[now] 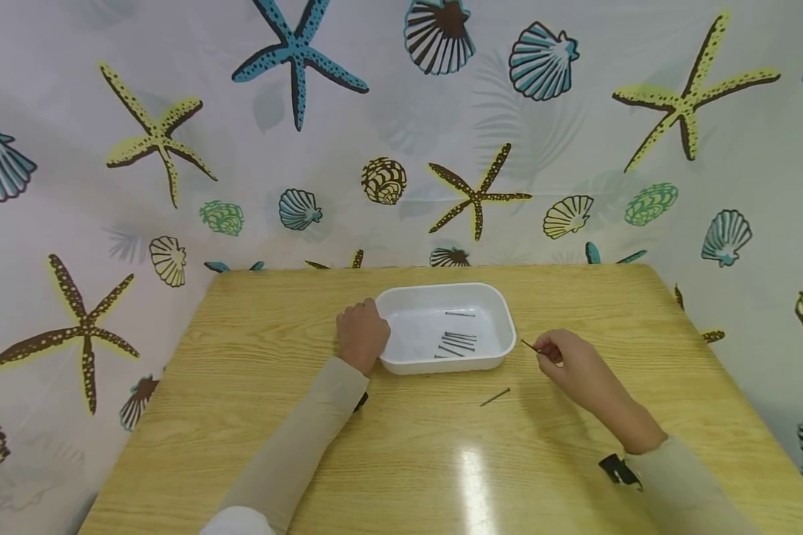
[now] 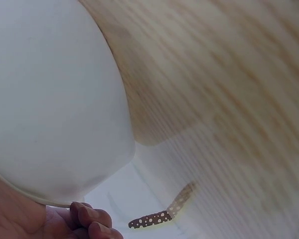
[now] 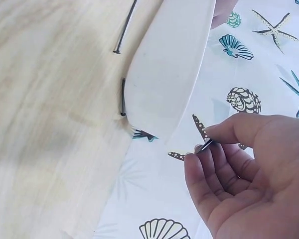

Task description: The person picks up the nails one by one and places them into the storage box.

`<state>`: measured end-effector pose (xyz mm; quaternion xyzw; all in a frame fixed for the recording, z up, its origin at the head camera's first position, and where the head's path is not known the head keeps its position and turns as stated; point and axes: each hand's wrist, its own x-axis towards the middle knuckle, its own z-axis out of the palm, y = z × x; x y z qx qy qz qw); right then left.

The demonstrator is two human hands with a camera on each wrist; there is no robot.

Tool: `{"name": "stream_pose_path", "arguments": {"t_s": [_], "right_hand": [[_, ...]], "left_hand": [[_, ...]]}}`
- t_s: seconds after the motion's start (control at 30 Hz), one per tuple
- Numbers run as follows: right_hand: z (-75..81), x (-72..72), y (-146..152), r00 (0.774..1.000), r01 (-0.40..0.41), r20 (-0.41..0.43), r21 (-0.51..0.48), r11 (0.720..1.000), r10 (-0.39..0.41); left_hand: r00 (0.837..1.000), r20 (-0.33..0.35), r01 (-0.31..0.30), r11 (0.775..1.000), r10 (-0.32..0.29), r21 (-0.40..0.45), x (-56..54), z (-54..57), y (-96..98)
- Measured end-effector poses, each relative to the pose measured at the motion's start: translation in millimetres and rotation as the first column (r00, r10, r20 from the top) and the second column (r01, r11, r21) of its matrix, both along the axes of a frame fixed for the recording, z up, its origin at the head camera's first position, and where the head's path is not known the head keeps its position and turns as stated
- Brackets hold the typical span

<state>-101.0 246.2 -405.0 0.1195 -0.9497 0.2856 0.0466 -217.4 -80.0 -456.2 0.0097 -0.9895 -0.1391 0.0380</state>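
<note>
A white plastic tray [image 1: 393, 364] with rounded corners stands on the wooden table. Several nails [image 1: 458, 342] lie inside it, most of them grouped toward its right half. My left hand [image 1: 363, 336] grips the tray's left rim; in the left wrist view its curled fingers [image 2: 92, 219] show at the edge. Between thumb and fingertips my right hand [image 1: 572, 364] pinches a nail [image 1: 530, 345], just off the tray's right end. Another nail [image 1: 494, 397] lies on the table in front of the tray. The right wrist view shows a second loose nail [image 3: 123, 97] close against the tray's base.
The wooden table [image 1: 261, 431] reaches back to a white cloth [image 1: 348, 171] printed with starfish and shells, which also hangs along both sides. A dark strap [image 1: 619, 469] shows at the right sleeve's cuff.
</note>
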Motion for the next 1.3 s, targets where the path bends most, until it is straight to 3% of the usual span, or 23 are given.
{"name": "stream_pose_path", "arguments": {"t_s": [0.7, 0.9, 1.3], "right_hand": [[-0.7, -38.2, -29.6, 0.998, -0.066, 0.021, -0.005, 0.998, 0.066], [-3.1, -47.6, -39.3, 0.994, -0.106, 0.021, -0.028, 0.994, 0.107], [-14.2, -71.0, -57.2, 0.981, -0.192, 0.033, 0.061, 0.98, 0.19]], "left_hand": [[0.999, 0.043, -0.017, 1.0, 0.017, -0.018, 1.1, 3.8, -1.4], [1.0, 0.022, -0.003, 1.0, 0.004, -0.02, 1.5, 4.0, -2.4], [1.0, -0.002, 0.005, 1.0, -0.005, -0.004, 2.7, 1.7, 0.6]]}}
